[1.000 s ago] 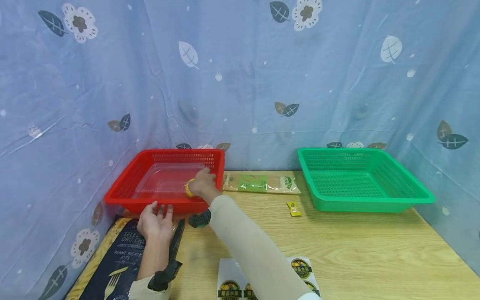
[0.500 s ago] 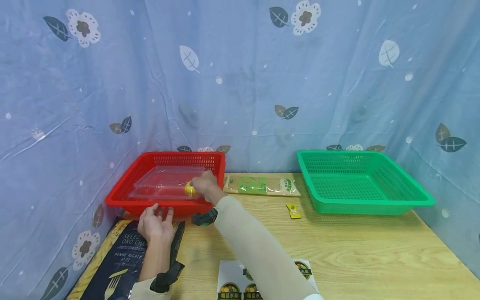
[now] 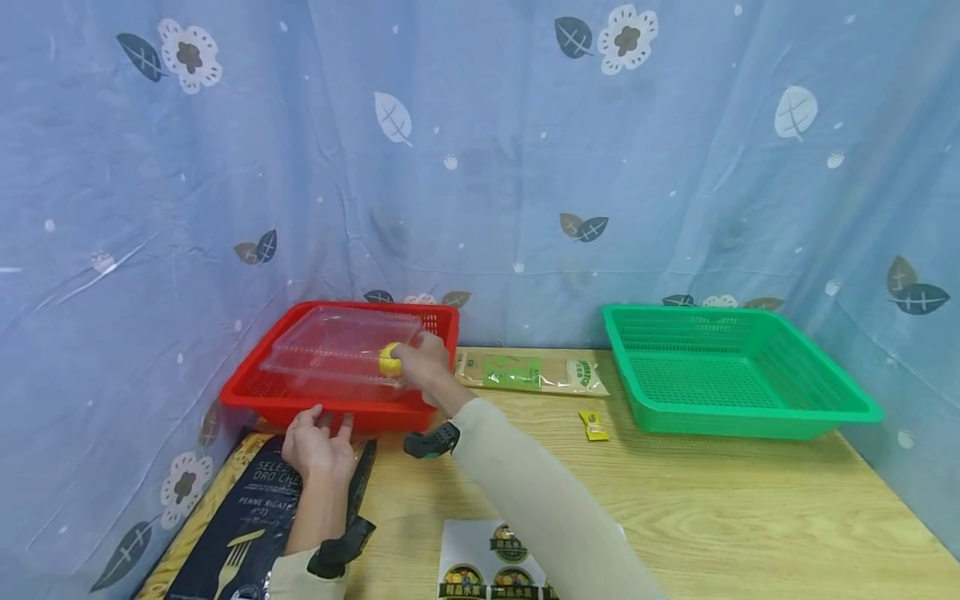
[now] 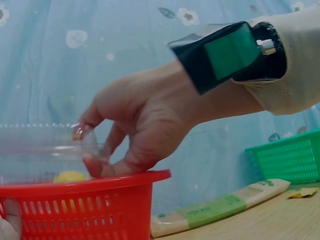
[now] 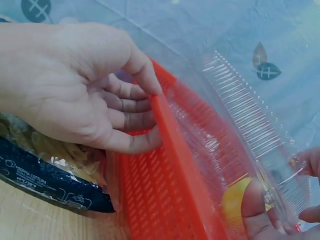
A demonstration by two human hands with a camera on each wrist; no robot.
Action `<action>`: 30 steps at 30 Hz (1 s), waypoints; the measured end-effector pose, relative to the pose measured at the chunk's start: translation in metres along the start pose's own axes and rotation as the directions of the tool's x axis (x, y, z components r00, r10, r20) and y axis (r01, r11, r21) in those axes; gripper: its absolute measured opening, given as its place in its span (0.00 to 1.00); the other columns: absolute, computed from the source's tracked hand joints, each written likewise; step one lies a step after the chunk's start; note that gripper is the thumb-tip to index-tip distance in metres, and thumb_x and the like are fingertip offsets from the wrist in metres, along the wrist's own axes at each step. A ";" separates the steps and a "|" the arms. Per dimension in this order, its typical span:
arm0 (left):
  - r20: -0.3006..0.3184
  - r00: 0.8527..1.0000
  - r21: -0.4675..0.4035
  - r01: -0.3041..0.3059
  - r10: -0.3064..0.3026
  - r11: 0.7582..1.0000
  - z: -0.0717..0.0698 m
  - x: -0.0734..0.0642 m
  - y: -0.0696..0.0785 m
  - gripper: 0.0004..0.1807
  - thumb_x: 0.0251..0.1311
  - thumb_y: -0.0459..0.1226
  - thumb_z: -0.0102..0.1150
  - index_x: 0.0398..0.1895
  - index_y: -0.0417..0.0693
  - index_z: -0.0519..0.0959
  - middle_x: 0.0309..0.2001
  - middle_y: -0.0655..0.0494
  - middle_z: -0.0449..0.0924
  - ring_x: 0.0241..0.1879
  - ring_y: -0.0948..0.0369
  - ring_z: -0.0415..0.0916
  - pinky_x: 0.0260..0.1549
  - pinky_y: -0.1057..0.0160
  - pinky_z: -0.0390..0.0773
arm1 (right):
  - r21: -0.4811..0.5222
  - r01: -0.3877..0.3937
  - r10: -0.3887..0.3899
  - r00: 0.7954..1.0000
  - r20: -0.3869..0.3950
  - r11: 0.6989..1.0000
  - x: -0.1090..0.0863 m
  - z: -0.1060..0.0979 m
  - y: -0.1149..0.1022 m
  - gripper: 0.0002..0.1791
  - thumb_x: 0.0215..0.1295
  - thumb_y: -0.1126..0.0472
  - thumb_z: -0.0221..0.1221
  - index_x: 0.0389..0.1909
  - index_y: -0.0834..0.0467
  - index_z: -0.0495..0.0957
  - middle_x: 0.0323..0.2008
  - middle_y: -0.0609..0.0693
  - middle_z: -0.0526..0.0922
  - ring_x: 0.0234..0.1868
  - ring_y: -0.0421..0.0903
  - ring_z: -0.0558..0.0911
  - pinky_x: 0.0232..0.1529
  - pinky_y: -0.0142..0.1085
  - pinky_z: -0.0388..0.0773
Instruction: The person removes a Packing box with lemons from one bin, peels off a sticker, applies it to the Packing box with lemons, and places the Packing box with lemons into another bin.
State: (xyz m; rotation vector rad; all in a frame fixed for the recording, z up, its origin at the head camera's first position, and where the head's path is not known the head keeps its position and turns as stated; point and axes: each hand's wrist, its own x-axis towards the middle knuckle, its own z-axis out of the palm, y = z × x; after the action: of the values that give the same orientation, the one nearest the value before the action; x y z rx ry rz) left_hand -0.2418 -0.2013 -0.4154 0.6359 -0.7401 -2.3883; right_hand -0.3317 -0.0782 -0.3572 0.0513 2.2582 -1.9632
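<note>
Clear plastic box (image 3: 322, 346) sits partly above red basket (image 3: 405, 410), long axis roughly left-right. Right hand (image 3: 423, 362) nearer, pinching its right end. Left hand (image 3: 321, 446) grips basket's front rim, box beyond.

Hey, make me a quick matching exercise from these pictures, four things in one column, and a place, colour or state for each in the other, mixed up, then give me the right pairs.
Things:
1. clear plastic container
2. left hand
3. penne bag
4. small yellow packet

Places, colours or states:
A. just left of the green basket
B. pinched by the right hand
C. mostly dark with pale lettering
D. touching the near side of the red basket

Right pairs: 1-B, 2-D, 3-C, 4-A.
</note>
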 end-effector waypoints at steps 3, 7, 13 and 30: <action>-0.005 1.000 0.008 -0.006 0.006 1.000 0.000 -0.001 0.001 0.19 0.71 0.38 0.57 0.63 0.48 0.71 0.69 0.54 0.66 0.64 0.56 0.66 0.59 0.55 0.78 | 0.034 0.020 -0.020 1.000 0.000 0.999 -0.001 -0.006 -0.001 0.23 0.68 0.57 0.64 0.62 0.56 0.74 0.44 0.51 0.81 0.39 0.48 0.82 0.34 0.40 0.86; -0.013 1.000 -0.002 -0.004 0.004 1.000 0.000 -0.001 0.001 0.18 0.72 0.38 0.56 0.62 0.50 0.72 0.69 0.53 0.65 0.65 0.55 0.66 0.60 0.53 0.77 | 0.052 0.018 -0.017 1.000 -0.015 0.998 -0.003 -0.016 -0.003 0.31 0.67 0.56 0.64 0.70 0.56 0.69 0.52 0.52 0.80 0.41 0.49 0.81 0.39 0.41 0.86; -0.007 1.000 -0.022 0.010 -0.010 1.000 0.000 0.000 0.002 0.15 0.73 0.37 0.54 0.59 0.50 0.73 0.68 0.54 0.66 0.67 0.54 0.65 0.58 0.54 0.79 | 0.131 0.074 -0.068 0.997 -0.048 0.989 -0.004 -0.036 -0.003 0.37 0.63 0.58 0.64 0.73 0.58 0.67 0.56 0.55 0.78 0.28 0.45 0.79 0.31 0.36 0.84; -0.023 0.999 -0.047 0.031 -0.033 0.998 0.001 -0.002 0.006 0.11 0.73 0.35 0.52 0.56 0.48 0.72 0.66 0.55 0.66 0.67 0.53 0.66 0.59 0.55 0.78 | 0.321 0.143 -0.129 0.989 -0.066 0.936 -0.024 -0.097 -0.012 0.37 0.59 0.63 0.63 0.72 0.60 0.68 0.41 0.54 0.77 0.16 0.38 0.70 0.21 0.31 0.79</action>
State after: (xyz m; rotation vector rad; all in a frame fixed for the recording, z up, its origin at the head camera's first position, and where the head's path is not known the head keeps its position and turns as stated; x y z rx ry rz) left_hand -0.2389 -0.2043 -0.4100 0.6610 -0.6670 -2.4154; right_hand -0.3179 0.0172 -0.3295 -0.0269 1.9853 -2.4124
